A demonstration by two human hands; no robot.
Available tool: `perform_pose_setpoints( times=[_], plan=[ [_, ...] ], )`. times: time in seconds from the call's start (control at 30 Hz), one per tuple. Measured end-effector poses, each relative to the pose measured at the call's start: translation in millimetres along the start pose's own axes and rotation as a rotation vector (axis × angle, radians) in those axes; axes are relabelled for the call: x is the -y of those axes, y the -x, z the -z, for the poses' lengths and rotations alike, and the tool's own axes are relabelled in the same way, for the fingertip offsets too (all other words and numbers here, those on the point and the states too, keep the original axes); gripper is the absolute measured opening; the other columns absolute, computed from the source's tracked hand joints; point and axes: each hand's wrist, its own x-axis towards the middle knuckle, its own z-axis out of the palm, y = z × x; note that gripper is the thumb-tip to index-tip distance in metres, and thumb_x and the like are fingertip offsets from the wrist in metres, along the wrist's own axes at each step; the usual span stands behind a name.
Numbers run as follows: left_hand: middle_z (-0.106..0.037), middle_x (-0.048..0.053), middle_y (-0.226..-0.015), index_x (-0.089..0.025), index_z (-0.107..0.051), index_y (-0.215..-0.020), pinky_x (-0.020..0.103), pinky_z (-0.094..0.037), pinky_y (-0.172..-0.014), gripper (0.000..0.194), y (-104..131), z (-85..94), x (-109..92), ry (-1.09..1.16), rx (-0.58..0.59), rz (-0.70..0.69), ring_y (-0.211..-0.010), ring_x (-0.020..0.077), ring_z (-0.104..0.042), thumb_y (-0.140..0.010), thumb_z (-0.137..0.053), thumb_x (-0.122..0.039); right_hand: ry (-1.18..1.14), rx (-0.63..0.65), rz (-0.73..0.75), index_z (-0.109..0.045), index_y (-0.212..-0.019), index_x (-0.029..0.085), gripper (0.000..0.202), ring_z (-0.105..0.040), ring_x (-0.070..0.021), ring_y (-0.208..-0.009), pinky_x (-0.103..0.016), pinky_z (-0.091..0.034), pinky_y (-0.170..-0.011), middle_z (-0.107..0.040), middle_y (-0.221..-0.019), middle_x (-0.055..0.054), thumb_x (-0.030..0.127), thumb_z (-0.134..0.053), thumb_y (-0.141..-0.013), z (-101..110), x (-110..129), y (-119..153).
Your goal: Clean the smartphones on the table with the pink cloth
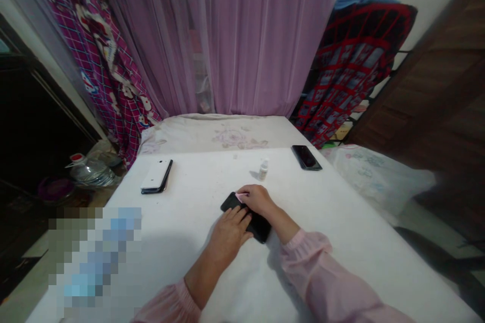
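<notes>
Lying beneath left grip (pixel 230 234): black phone (pixel 259 227).

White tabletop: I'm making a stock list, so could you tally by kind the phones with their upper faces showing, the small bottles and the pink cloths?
Phones: 3 (white phone, black phone, dark phone at right)
Small bottle: 1
Pink cloth: 1
Total: 5
Anything stacked beneath isn't clear enough to count.
</notes>
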Motion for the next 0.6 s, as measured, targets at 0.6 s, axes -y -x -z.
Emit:
perform_pose_setpoints(
  times=[0.6],
  plan=[
    [-0.061, 0.011, -0.131, -0.018, -0.058, -0.126, 0.048, -0.044, -0.105, 0.044, 1, -6.5, -1, 0.01, -0.01, 0.022, -0.125, 0.0287, -0.054, -0.086, -0.068, -0.034, -0.004, 0.105, 0.014, -0.076, -0.089, 0.024, 0.02, -0.069, -0.0153, -0.085, -0.022, -0.049, -0.073, -0.077, -0.092, 0.0, 0.017, -0.064, -0.075, 14, 0, -1]
  ],
)
